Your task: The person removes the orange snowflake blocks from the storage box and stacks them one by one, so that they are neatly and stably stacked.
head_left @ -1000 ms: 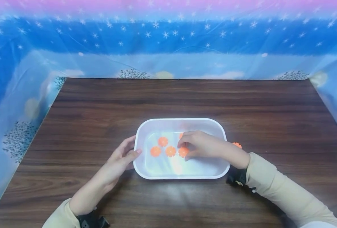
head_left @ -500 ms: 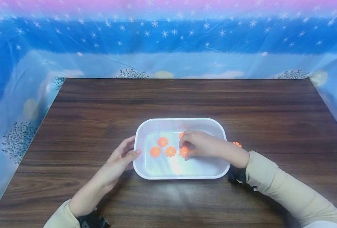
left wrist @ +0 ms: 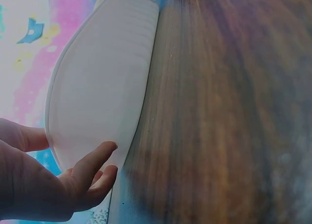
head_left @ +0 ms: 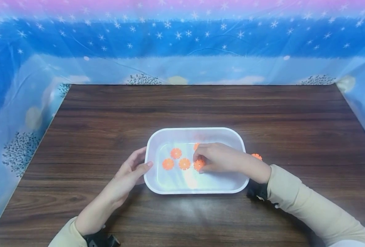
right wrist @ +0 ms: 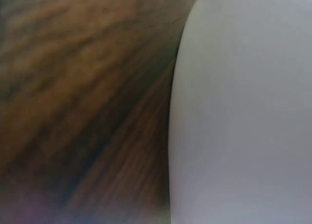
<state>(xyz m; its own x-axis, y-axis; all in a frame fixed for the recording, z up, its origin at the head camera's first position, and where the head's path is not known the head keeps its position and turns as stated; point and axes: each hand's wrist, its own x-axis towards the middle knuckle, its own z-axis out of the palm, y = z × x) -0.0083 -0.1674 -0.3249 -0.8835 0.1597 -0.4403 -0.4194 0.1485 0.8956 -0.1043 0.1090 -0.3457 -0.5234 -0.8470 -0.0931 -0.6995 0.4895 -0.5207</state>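
Observation:
A white plastic tub (head_left: 219, 187) with rounded corners stands on the table. My left hand (head_left: 127, 178) holds its left end, thumb over the rim and fingers against the outer wall, as the left wrist view also shows. Inside the tub my right hand (head_left: 217, 157) pinches an orange notched disc (head_left: 198, 165) between thumb and fingers, low over the bottom. Left of it lie three like discs: a near-left disc (head_left: 168, 164), a middle disc (head_left: 184, 164) and a farther disc (head_left: 176, 153). Another orange disc (head_left: 196, 146) is partly hidden behind the right hand.
One more orange piece (head_left: 256, 156) shows beyond the right forearm, outside the tub on the brown wooden table (head_left: 201, 106). A snowflake-patterned cloth (head_left: 170, 41) hangs round the back and sides. The right wrist view shows only the tub's outer wall (right wrist: 243, 112) and the tabletop.
The pinched disc has shifted and tilted slightly between the right fingers. The left hand and the tub have hardly moved.

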